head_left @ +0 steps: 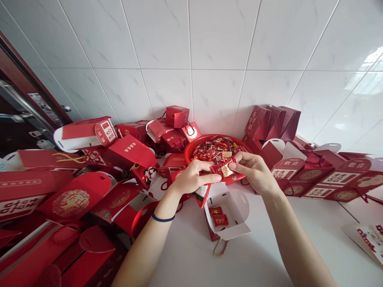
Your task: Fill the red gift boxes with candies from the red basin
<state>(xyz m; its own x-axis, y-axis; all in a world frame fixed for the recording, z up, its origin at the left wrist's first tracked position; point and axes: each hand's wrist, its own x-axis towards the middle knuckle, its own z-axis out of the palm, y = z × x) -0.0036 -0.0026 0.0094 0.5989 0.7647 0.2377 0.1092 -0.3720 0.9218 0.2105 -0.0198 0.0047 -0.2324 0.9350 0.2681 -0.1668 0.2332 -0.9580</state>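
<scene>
Between my two hands is a wrapped candy (225, 170) in shiny red and gold foil. My left hand (191, 176) pinches its left end, and my right hand (254, 172) pinches the right end. Under the left fingers hangs a red, white and dark packet (201, 194); whether that hand grips it too is hard to tell. Just behind the hands stands a red basin (188, 154) heaped with wrapped candies (206, 150). Below them an open gift box (236, 204) with a white inside holds small red packets (220, 220). A cord handle (220, 248) lies at its front.
Many red gift boxes (74, 199) crowd the left side, some with open flaps. More boxes (323, 171) are stacked at the right, near tall upright ones (273, 121). A tiled wall (218, 36) closes off the back. A printed sheet (368, 241) lies at the right edge.
</scene>
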